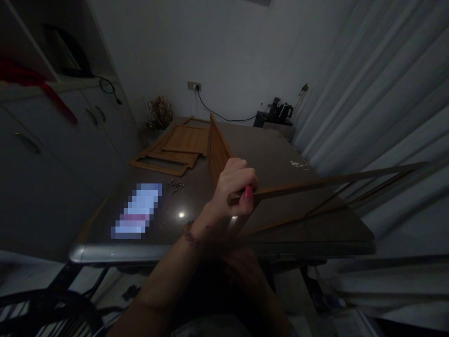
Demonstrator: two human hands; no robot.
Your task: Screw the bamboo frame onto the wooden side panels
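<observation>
Wooden frame (315, 185) is pinched by the raised left hand (232, 186); the right hand (244, 263) sits low, grip unclear.

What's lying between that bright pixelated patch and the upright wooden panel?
A loose cluster of small pieces, apparently screws, lies on the tabletop between the pixelated patch and the upright wooden panel, as the head view shows.

No readable text; lit screen (138, 211) pixelated.

dim home interior, long pale curtain (379, 84), built-in cupboards (61, 135), wall socket (191, 85), black jug (286, 111) by the wall (231, 61)
</observation>
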